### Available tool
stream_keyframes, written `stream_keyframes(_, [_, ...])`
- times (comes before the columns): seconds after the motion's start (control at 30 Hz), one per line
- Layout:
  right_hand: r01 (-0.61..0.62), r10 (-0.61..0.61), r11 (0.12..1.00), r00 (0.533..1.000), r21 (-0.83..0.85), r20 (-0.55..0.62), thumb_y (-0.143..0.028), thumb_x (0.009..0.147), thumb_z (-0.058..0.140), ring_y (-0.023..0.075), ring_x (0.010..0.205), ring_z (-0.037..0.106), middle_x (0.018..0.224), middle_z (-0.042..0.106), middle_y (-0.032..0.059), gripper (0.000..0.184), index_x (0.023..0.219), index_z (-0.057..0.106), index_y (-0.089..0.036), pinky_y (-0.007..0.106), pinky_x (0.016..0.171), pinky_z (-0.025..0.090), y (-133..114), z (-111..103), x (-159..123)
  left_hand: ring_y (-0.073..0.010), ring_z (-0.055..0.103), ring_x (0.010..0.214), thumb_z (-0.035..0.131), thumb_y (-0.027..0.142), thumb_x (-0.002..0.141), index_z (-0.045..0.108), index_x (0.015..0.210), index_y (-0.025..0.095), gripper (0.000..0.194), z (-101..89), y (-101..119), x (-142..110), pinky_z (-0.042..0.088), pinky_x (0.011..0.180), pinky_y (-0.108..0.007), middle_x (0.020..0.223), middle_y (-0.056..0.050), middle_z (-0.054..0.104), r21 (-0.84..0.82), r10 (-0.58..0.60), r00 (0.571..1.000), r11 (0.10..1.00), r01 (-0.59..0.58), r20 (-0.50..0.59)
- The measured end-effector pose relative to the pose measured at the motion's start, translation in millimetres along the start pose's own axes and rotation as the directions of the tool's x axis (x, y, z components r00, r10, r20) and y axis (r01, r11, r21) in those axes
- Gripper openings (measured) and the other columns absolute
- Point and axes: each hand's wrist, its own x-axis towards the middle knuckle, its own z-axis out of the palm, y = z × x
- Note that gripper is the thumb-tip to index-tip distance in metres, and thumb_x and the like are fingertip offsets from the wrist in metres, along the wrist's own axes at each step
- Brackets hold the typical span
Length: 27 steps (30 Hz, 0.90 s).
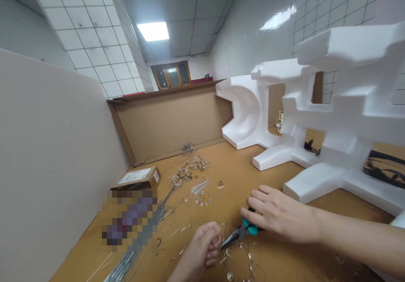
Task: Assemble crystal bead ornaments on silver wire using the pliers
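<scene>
Broadly, one tan worktop [232, 166] under the left hand [204, 245] and right hand [278, 210]. One white panel [47, 147], standing well left of the left fingers. One white moulded form [344, 109] with openings, rising beyond and right of the right fingers. One cardboard wall [171, 124], well beyond both sets of fingers. One wire bundle [122, 267], left of the left fingers, strands too many to count. One small carton [153, 179], farther off that side. Left fingers curled together; cannot tell what they enclose. Right fingers clamped on one pair of pliers [240, 232], green-handled, its tip at the left fingers, contact unclear. One beaded strand [250, 256], just right of the left fingers, at least five beads visible. Beyond the left fingers: three loose clusters of rings and clear pieces [180, 176], pieces uncountable; nearer, one group of pale rods [200, 186], one small bead loop [202, 204], one tiny brown square [220, 184].
</scene>
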Motion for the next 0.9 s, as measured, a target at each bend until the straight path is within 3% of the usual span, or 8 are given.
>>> stream_keyframes(0.4, [0.007, -0.007, 1.000, 1.000, 0.006, 0.003, -0.013, 0.086, 0.032, 0.0178, 0.067, 0.041, 0.077, 0.053, 0.0056, 0.029, 0.109, 0.049, -0.014, 0.032, 0.061, 0.027, -1.9, -1.0, -0.2, -0.0021, 0.010, 0.036, 0.055, 0.043, 0.068, 0.029, 0.055, 0.019, 0.037, -0.4, -4.3, 1.2, 0.004, 0.037, -0.019, 0.045, 0.011, 0.023, -0.039, -0.049, 0.994, 0.998, 0.053, 0.101])
stream_keyframes(0.53, [-0.035, 0.031, 0.995, 0.998, 0.097, 0.046, -0.016, 0.080, 0.040, 0.0181, 0.067, 0.045, 0.077, 0.056, 0.0058, 0.026, 0.103, 0.053, -0.016, 0.031, 0.058, 0.028, -1.8, -3.5, 2.6, -0.0044, 0.010, 0.039, 0.048, 0.049, 0.072, 0.027, 0.057, 0.021, 0.038, 1.5, -4.6, 1.5, 0.007, 0.039, -0.020, 0.048, 0.010, 0.022, 0.121, 0.030, 0.999, 0.992, -0.032, 0.022])
stream_keyframes(0.6, [-0.129, 0.100, 0.971, 0.984, 0.203, 0.149, -0.019, 0.071, 0.050, 0.0171, 0.062, 0.046, 0.073, 0.057, 0.0045, 0.019, 0.088, 0.057, -0.018, 0.029, 0.051, 0.027, -2.3, -4.4, 3.7, -0.0063, 0.018, 0.043, 0.043, 0.049, 0.076, 0.025, 0.057, 0.021, 0.039, 2.3, -4.8, 0.9, 0.015, 0.042, -0.021, 0.051, 0.009, 0.023, 0.388, 0.197, 0.979, 0.907, -0.162, -0.051])
stream_keyframes(0.7, [-0.357, 0.210, 0.858, 0.900, 0.369, 0.382, -0.020, 0.057, 0.055, 0.0133, 0.048, 0.043, 0.055, 0.054, -0.0002, 0.007, 0.064, 0.056, -0.021, 0.026, 0.043, 0.022, -4.1, -3.7, 3.7, -0.0099, 0.030, 0.054, 0.036, 0.042, 0.083, 0.025, 0.056, 0.019, 0.037, 2.4, -5.2, -1.2, 0.022, 0.052, -0.024, 0.056, 0.005, 0.031, 0.776, 0.439, 0.898, 0.563, -0.286, 0.012])
stream_keyframes(0.73, [-0.419, 0.230, 0.814, 0.869, 0.404, 0.438, -0.020, 0.055, 0.055, 0.0125, 0.045, 0.041, 0.051, 0.051, -0.0013, 0.006, 0.061, 0.056, -0.021, 0.025, 0.041, 0.022, -4.8, -3.0, 3.4, -0.0107, 0.032, 0.056, 0.034, 0.039, 0.085, 0.025, 0.057, 0.019, 0.036, 1.8, -5.4, -2.0, 0.023, 0.054, -0.024, 0.058, 0.004, 0.033, 0.835, 0.456, 0.888, 0.469, -0.289, 0.051])
stream_keyframes(0.8, [-0.472, 0.246, 0.755, 0.847, 0.455, 0.471, -0.018, 0.053, 0.053, 0.0124, 0.046, 0.043, 0.052, 0.052, -0.0017, 0.011, 0.062, 0.057, -0.021, 0.024, 0.041, 0.023, -6.0, -1.1, 2.4, -0.0115, 0.035, 0.058, 0.029, 0.036, 0.088, 0.026, 0.059, 0.019, 0.033, -0.1, -5.5, -3.0, 0.023, 0.055, -0.024, 0.060, 0.003, 0.036, 0.883, 0.427, 0.899, 0.379, -0.276, 0.098])
stream_keyframes(0.9, [-0.445, 0.231, 0.707, 0.880, 0.550, 0.415, -0.018, 0.053, 0.052, 0.0138, 0.056, 0.049, 0.071, 0.059, 0.0001, 0.025, 0.076, 0.059, -0.022, 0.023, 0.047, 0.029, -4.9, 3.3, -0.6, -0.0123, 0.039, 0.060, 0.028, 0.035, 0.089, 0.028, 0.061, 0.019, 0.032, -5.0, -4.1, -2.7, 0.025, 0.057, -0.024, 0.063, 0.003, 0.040, 0.910, 0.407, 0.908, 0.331, -0.251, 0.102])
